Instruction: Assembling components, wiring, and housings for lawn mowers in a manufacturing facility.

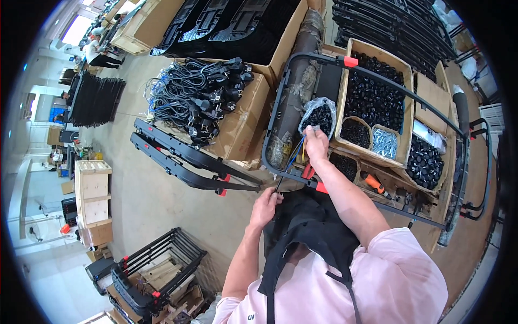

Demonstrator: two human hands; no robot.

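My left hand (pixel 265 208) is closed around a black cable (pixel 278 185) near the front of my apron. From this cable, blue and yellow wires (pixel 295 153) run up to my right hand (pixel 316 146). The right fingers are pinched on the wire ends, right at the lip of a clear plastic bag (pixel 317 114) of small black parts. Both hands are by the near left corner of a black tubular frame (pixel 274 113) with red corner pieces, which lies across the workbench. Exactly how the fingertips grip the wires is too small to make out.
Bundled black power cords (pixel 208 97) lie on a cardboard box at left. Two curved black bars (pixel 183 162) jut out below them. To the right are a wooden bin (pixel 372 92) of black knobs, silver screws (pixel 384 142) and an orange-handled tool (pixel 374 183). A person (pixel 97 51) stands far left.
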